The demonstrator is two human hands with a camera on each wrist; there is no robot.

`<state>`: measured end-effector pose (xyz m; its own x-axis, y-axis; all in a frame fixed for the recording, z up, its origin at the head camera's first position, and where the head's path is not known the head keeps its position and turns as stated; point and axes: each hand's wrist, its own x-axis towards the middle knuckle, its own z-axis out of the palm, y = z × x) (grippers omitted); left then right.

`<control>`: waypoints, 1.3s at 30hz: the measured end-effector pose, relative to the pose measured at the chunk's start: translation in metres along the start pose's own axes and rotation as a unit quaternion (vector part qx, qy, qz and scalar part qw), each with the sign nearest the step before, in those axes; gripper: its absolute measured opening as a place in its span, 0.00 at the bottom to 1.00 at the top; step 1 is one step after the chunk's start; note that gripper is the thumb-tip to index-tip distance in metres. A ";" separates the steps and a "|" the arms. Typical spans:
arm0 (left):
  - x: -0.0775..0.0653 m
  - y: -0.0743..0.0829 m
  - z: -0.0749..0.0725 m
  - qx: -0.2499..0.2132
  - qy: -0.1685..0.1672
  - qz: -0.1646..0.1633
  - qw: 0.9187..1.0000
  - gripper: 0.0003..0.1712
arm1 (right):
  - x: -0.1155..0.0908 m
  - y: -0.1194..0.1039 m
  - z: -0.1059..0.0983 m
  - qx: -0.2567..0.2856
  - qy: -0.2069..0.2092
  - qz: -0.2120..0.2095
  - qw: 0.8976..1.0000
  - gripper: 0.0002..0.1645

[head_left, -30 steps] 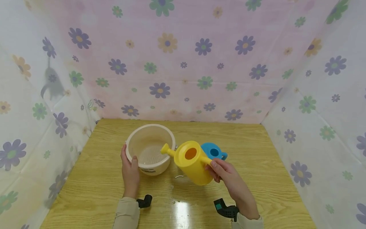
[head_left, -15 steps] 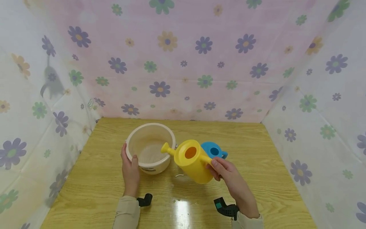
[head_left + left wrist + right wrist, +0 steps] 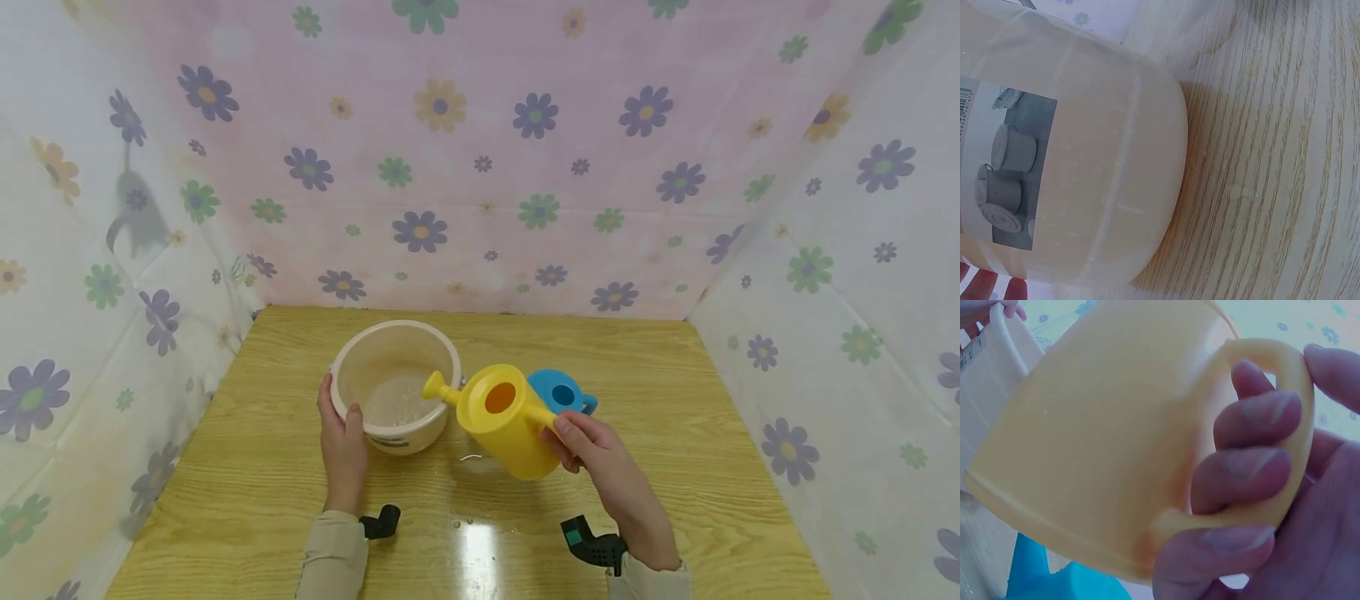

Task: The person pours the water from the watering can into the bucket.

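A beige plastic bucket [image 3: 396,329] stands on the table at centre left, with a printed label [image 3: 1013,162] on its side. My left hand [image 3: 344,450] holds its near left rim, thumb over the edge and fingers along the outside wall. Rippled water [image 3: 405,404] shows on the bucket's floor. My right hand [image 3: 600,454] grips the handle of a yellow watering can [image 3: 510,433], fingers curled through the loop in the right wrist view. The can tilts left, its spout [image 3: 435,386] over the bucket's right rim. The inside of the can looks orange through its top opening.
A smaller blue watering can [image 3: 558,392] stands behind the yellow one, partly hidden by it. Water drops and a wet patch [image 3: 472,457] lie on the wooden table [image 3: 645,350]. Flower-patterned cloth walls [image 3: 480,167] enclose the back and both sides.
Both hands, the yellow watering can and the bucket hold nearly the same places. The ripples on the bucket's floor have changed shape and look stronger than half a second ago.
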<state>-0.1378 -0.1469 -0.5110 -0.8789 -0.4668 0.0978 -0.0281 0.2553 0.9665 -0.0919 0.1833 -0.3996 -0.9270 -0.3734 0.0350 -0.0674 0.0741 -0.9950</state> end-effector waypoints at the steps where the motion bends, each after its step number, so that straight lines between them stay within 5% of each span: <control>1: 0.000 0.000 0.000 0.000 0.001 -0.001 1.000 0.33 | 0.000 0.000 0.000 0.001 -0.001 -0.001 1.000 0.16; 30: 0.000 -0.001 -0.001 0.002 -0.005 0.004 1.000 0.33 | 0.000 0.001 -0.002 -0.005 -0.042 -0.058 0.997 0.12; 39: 0.000 -0.001 0.000 -0.003 -0.004 0.004 1.000 0.33 | -0.001 0.002 -0.001 -0.008 -0.033 -0.047 0.998 0.12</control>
<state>-0.1372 -0.1472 -0.5118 -0.8825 -0.4588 0.1031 -0.0184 0.2528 0.9673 -0.0915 0.1848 -0.4012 -0.8897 -0.4403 0.1203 -0.1587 0.0513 -0.9860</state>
